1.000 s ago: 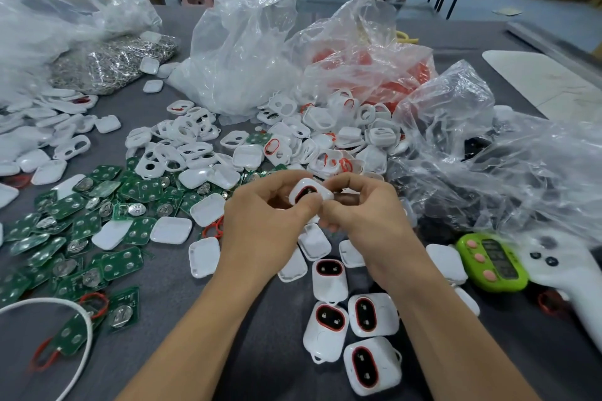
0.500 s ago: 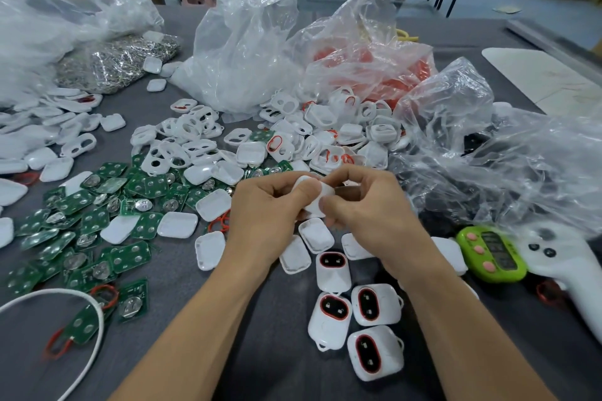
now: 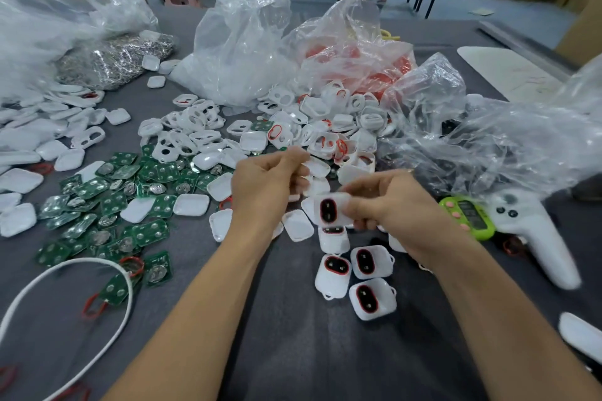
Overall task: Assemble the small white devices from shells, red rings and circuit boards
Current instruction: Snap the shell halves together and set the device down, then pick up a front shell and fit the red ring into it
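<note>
My right hand point(image 3: 394, 205) pinches an assembled white device point(image 3: 329, 209) by its side, its red-ringed dark window facing me. My left hand point(image 3: 265, 187) hovers just left of it, apart from the device, with fingers loosely curled and nothing visible in them. Several finished devices point(image 3: 371, 261) lie in a cluster below my right hand. Green circuit boards point(image 3: 107, 202) are spread at the left. White shells point(image 3: 195, 137) are piled behind my hands, some with red rings fitted point(image 3: 275, 133). A clear bag holds red rings point(image 3: 358, 72).
Crumpled clear plastic bags point(image 3: 488, 140) crowd the right and back. A green handheld gadget point(image 3: 467, 216) and a white controller point(image 3: 534, 231) lie at the right. At the lower left a white cable point(image 3: 65, 273) loops. A heap of metal parts point(image 3: 110, 62) sits back left.
Both hands were pressing the device together at the centre. Now my left hand has let go and drawn away to the left, while my right hand has lowered the device, window facing me.
</note>
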Demonstrator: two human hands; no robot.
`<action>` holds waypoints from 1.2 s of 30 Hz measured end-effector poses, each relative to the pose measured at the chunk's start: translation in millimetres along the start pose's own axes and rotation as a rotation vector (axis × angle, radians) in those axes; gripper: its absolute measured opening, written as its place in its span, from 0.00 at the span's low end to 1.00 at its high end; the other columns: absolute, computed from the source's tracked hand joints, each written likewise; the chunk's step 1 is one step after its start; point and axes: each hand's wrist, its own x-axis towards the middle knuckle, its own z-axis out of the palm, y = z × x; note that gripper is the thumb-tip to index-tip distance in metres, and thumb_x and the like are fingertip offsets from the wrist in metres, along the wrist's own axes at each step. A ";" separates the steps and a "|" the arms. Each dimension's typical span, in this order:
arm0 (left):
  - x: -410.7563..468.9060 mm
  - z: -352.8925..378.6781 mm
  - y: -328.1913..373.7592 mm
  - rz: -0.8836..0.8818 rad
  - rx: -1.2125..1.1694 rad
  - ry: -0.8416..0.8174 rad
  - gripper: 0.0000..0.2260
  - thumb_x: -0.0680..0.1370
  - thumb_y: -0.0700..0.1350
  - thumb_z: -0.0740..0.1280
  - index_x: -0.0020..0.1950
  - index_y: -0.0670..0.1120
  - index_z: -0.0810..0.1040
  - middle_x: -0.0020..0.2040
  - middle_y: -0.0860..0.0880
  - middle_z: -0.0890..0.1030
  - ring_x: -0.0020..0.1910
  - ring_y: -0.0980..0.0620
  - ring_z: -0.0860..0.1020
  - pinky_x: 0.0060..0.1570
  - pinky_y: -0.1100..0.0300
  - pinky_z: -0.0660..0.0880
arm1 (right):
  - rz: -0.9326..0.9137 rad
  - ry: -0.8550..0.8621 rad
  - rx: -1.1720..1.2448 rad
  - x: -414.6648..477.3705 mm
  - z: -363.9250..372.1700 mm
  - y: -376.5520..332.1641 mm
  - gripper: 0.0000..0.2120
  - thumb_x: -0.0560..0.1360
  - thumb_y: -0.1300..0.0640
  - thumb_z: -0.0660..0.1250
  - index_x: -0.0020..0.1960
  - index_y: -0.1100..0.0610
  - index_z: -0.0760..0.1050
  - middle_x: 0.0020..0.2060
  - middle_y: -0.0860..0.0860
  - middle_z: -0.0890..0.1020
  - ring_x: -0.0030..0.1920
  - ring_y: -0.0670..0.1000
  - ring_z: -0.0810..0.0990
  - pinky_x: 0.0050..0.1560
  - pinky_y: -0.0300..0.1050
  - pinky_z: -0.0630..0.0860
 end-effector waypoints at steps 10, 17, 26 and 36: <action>28.0 -39.0 0.3 0.159 0.056 0.561 0.10 0.77 0.51 0.69 0.55 0.54 0.87 0.42 0.59 0.86 0.45 0.62 0.84 0.54 0.53 0.82 | -0.096 0.178 -0.484 27.6 9.9 -14.3 0.08 0.73 0.58 0.74 0.49 0.45 0.87 0.44 0.40 0.87 0.46 0.37 0.84 0.55 0.38 0.80; 37.5 -53.8 -13.8 0.168 0.738 0.456 0.30 0.82 0.47 0.64 0.82 0.50 0.58 0.78 0.48 0.67 0.78 0.47 0.62 0.77 0.51 0.58 | -0.232 0.072 -0.730 111.6 78.2 -46.3 0.19 0.75 0.65 0.65 0.59 0.47 0.84 0.62 0.47 0.84 0.60 0.47 0.81 0.55 0.32 0.71; 56.7 -58.6 -29.4 0.126 0.987 0.189 0.25 0.78 0.46 0.67 0.75 0.47 0.72 0.83 0.46 0.59 0.82 0.47 0.54 0.80 0.53 0.51 | -0.282 -0.217 -0.883 181.9 138.3 -54.4 0.18 0.77 0.62 0.68 0.64 0.50 0.82 0.60 0.50 0.85 0.60 0.52 0.81 0.62 0.44 0.76; 54.3 -56.2 -26.8 0.156 0.847 0.369 0.26 0.78 0.39 0.69 0.76 0.45 0.71 0.75 0.46 0.73 0.77 0.45 0.67 0.77 0.49 0.62 | -0.486 -0.082 -0.813 158.7 101.8 -49.3 0.23 0.68 0.64 0.74 0.60 0.47 0.84 0.39 0.36 0.78 0.44 0.43 0.77 0.43 0.23 0.66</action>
